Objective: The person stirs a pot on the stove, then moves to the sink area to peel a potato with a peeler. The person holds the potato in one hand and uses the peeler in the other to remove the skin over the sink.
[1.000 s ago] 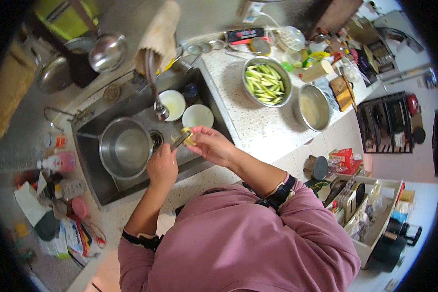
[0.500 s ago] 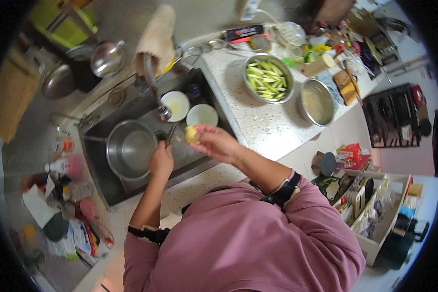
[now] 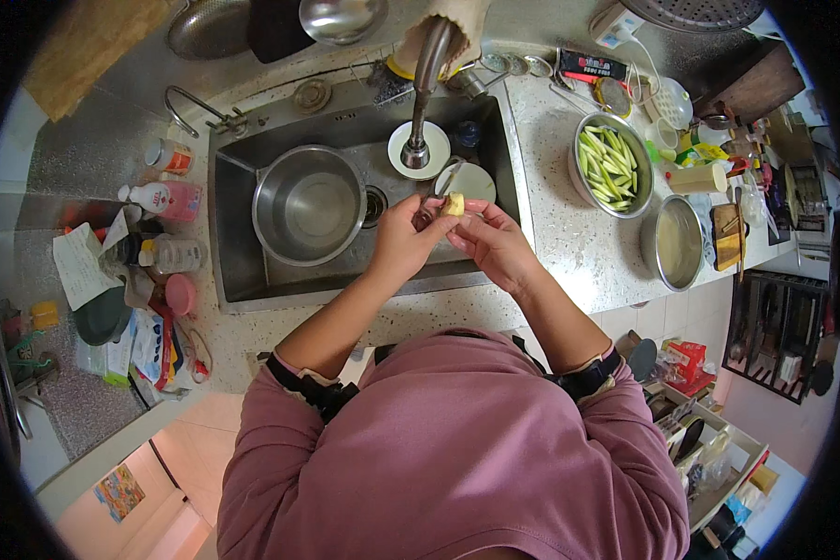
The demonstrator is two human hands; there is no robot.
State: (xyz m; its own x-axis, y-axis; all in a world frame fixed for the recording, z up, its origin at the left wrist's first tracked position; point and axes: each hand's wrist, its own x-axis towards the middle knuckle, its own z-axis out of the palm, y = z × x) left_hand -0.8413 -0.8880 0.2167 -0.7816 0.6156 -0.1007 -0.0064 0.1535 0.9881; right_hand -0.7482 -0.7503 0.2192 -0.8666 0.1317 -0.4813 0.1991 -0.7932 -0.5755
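Over the near right part of the sink (image 3: 257, 299), my two hands are close together. My left hand (image 3: 404, 238) is closed around a narrow metal peeler (image 3: 451, 177), its blade pointing up and away from me. Between the fingertips of my right hand (image 3: 499, 245) is a small pale-yellow lump that looks like ginger (image 3: 455, 204), with brownish skin on part of it. The blade lies against or just beside the lump; I cannot tell which. Beyond them, a white bowl (image 3: 420, 149) sits under the faucet (image 3: 422, 103). A second pale bowl (image 3: 476, 182) is partly hidden by my hands.
A large steel pot (image 3: 310, 205) holding water fills the sink's left side. On the right counter stand a steel bowl (image 3: 579, 177) of cut green vegetable strips and a steel bowl (image 3: 660, 245) of cloudy liquid. Bottles and a pink soap container (image 3: 173, 199) crowd the left counter.
My hands have come together, bringing the peeler up to the yellow lump; before, they were apart. The whole view has turned and shifted with my head.
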